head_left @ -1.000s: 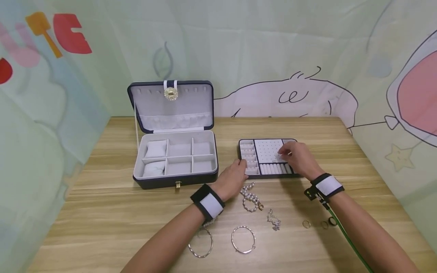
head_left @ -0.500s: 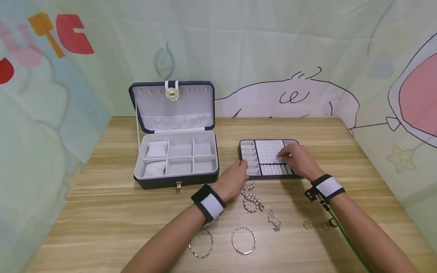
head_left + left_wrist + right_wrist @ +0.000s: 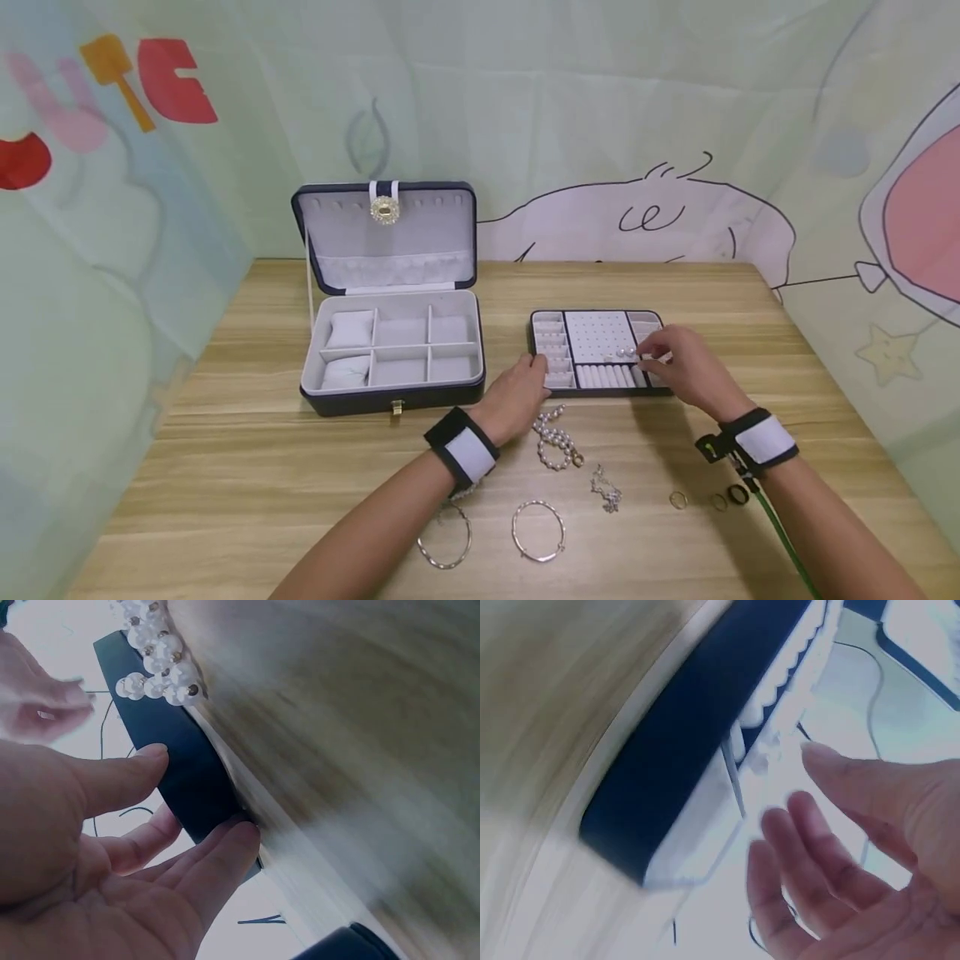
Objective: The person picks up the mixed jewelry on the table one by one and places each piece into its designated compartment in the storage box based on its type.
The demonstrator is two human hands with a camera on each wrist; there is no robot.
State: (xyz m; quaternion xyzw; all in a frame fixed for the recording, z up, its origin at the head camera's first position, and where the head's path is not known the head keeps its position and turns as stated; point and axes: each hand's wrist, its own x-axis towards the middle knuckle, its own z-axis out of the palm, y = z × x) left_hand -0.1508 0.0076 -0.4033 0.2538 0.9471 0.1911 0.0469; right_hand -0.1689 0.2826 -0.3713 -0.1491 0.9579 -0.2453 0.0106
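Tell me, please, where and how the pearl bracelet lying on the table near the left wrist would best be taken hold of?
Probably pinch the pearl bracelet at its near, gold-clasp end, coming straight down from above. It lies flat and loosely bunched on the table, so no side offers an edge; the left hand and the insert tray crowd its far end.

The right hand [image 3: 686,367] has slid rightward over the tray [image 3: 596,387].

A wooden table [image 3: 225,450] carries jewellery box [image 3: 393,350], tray [image 3: 596,390], bracelets [image 3: 536,531], rings [image 3: 678,499].
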